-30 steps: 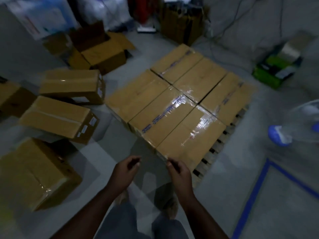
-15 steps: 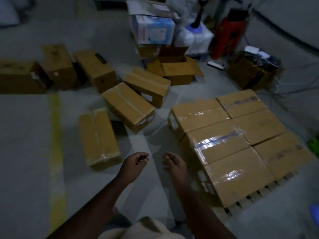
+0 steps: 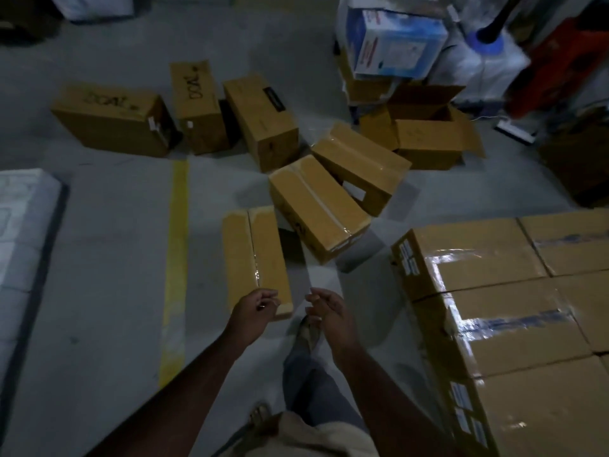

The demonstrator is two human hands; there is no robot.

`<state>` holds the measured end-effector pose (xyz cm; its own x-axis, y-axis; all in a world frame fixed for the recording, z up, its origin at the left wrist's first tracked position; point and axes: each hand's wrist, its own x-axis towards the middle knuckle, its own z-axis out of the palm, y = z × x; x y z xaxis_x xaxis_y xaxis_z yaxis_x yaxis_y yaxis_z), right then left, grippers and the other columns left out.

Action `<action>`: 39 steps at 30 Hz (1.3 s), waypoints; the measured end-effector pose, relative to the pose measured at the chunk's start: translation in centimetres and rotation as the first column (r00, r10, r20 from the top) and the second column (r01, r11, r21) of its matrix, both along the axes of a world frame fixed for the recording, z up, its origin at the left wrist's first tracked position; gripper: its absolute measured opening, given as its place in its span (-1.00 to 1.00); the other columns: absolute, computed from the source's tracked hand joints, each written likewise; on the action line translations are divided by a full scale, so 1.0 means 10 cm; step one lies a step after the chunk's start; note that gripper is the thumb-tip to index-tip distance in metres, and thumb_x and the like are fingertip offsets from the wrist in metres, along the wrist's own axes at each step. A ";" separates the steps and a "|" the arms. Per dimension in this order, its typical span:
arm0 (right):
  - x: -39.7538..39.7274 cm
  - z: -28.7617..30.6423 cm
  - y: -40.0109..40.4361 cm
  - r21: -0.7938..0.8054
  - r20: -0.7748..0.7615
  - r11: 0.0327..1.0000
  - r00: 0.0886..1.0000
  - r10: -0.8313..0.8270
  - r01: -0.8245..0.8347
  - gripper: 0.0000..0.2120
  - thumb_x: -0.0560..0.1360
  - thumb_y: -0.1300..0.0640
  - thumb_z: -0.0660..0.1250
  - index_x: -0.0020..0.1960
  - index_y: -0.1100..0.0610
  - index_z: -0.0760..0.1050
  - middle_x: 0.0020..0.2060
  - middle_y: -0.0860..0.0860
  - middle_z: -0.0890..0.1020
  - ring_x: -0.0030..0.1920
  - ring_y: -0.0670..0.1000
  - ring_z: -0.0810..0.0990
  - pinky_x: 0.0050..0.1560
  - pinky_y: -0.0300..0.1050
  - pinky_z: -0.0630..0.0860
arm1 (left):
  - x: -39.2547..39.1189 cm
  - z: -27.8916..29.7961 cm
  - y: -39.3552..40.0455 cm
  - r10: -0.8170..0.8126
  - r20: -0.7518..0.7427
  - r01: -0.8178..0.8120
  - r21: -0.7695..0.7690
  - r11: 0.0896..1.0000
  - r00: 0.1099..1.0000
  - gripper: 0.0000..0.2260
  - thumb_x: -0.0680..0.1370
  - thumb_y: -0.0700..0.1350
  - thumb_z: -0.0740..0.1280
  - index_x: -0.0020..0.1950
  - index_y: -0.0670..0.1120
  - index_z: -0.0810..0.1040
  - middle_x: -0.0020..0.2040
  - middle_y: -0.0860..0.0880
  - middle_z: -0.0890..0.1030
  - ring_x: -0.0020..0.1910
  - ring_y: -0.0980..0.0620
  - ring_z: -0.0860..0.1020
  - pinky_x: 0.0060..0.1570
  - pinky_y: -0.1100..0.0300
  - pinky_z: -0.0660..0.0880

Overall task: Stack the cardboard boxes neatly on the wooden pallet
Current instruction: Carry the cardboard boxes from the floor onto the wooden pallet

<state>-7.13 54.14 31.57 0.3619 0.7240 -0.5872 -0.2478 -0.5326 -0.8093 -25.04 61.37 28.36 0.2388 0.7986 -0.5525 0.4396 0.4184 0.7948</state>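
Observation:
Several taped cardboard boxes stand packed side by side at the right (image 3: 514,331); the pallet under them is out of sight. Loose boxes lie on the grey floor ahead. The nearest loose box (image 3: 255,255) is long and narrow, and a second one (image 3: 318,209) lies tilted beyond it, a third (image 3: 361,166) behind that. My left hand (image 3: 255,311) hovers over the near end of the nearest box with fingers loosely curled, holding nothing. My right hand (image 3: 326,310) hangs beside it over bare floor, fingers relaxed and empty.
Three more boxes (image 3: 201,107) lie further back left. An open empty carton (image 3: 431,133) and a blue-and-white box (image 3: 395,44) sit at the back right with bags and red equipment. A yellow floor line (image 3: 176,258) runs left of me. A white slab (image 3: 19,225) lies far left.
My view has swung left, away from the packed boxes toward the loose ones on the floor. Both hands have come nearer the closest loose box, still empty.

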 end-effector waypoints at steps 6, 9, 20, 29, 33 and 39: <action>-0.04 -1.19 1.30 -0.133 -0.075 0.985 0.992 0.100 -0.110 -0.83 0.64 0.10 0.37 0.20 0.06 0.63 0.04 -0.04 0.72 0.10 0.06 0.69 -0.02 -0.08 0.60 | 0.07 -0.77 1.01 0.101 -0.163 -0.111 -0.057 0.992 0.981 -0.83 0.60 -0.17 0.39 0.18 0.00 0.61 0.08 -0.07 0.71 0.05 -0.06 0.67 0.13 0.01 0.58; -0.10 -1.94 1.83 -0.197 -0.073 0.968 0.987 0.143 -0.155 -0.80 0.64 0.17 0.35 0.23 0.14 0.62 0.00 -0.04 0.70 0.06 0.06 0.67 -0.01 -0.09 0.58 | 0.05 -1.49 1.45 0.110 -0.219 -0.138 -0.117 0.983 0.969 -0.80 0.60 -0.19 0.37 0.21 -0.04 0.61 0.11 -0.10 0.70 0.08 -0.09 0.66 0.14 0.01 0.57; -0.38 -4.91 2.28 -0.351 0.279 0.905 0.896 0.346 -0.240 -0.44 0.58 0.08 0.45 0.54 0.04 0.40 0.50 0.00 0.46 0.38 -0.09 0.46 0.39 -0.16 0.42 | -0.44 -4.60 2.15 0.219 -0.489 -0.388 -0.276 0.879 0.844 0.11 0.19 0.27 0.61 0.57 -0.14 0.20 0.50 -0.14 0.36 0.44 -0.18 0.42 0.38 -0.18 0.45; -0.43 -5.11 2.17 -0.433 0.160 0.886 0.954 0.255 -0.164 -0.41 0.51 -0.01 0.53 0.49 -0.04 0.44 0.15 -0.17 0.57 0.13 -0.10 0.54 -0.18 -0.58 0.41 | -0.89 -4.67 2.01 0.329 -0.294 -0.425 -0.375 0.824 0.898 -0.36 0.32 0.16 0.62 0.34 -0.01 0.57 0.14 0.06 0.70 0.09 0.04 0.66 0.06 0.10 0.62; -0.40 -4.35 2.20 -0.372 0.127 0.914 0.966 0.225 -0.164 -0.26 0.36 -0.41 0.49 0.48 -0.29 0.39 0.28 -0.23 0.61 0.29 -0.02 0.59 0.26 0.05 0.60 | -1.04 -3.74 2.03 0.378 -0.136 -0.401 -0.256 0.879 0.916 -0.56 0.53 -0.10 0.52 0.39 -0.06 0.55 0.20 0.03 0.70 0.16 0.06 0.67 0.09 0.16 0.62; -0.37 -2.54 2.21 -0.310 -0.027 0.944 0.994 0.105 -0.108 -0.58 0.50 -0.01 0.51 0.34 -0.17 0.60 0.14 -0.19 0.71 0.19 -0.01 0.66 0.28 0.15 0.60 | -1.16 -2.02 2.17 0.333 -0.021 -0.324 -0.299 0.898 0.943 -0.62 0.59 -0.04 0.44 0.41 0.03 0.55 0.18 0.12 0.69 0.14 0.08 0.66 0.11 0.08 0.59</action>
<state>-10.84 76.28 6.19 0.2856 0.5389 -0.7925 -0.1832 -0.7810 -0.5971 -36.60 83.07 8.15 0.0113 0.6367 -0.7710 0.2143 0.7516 0.6238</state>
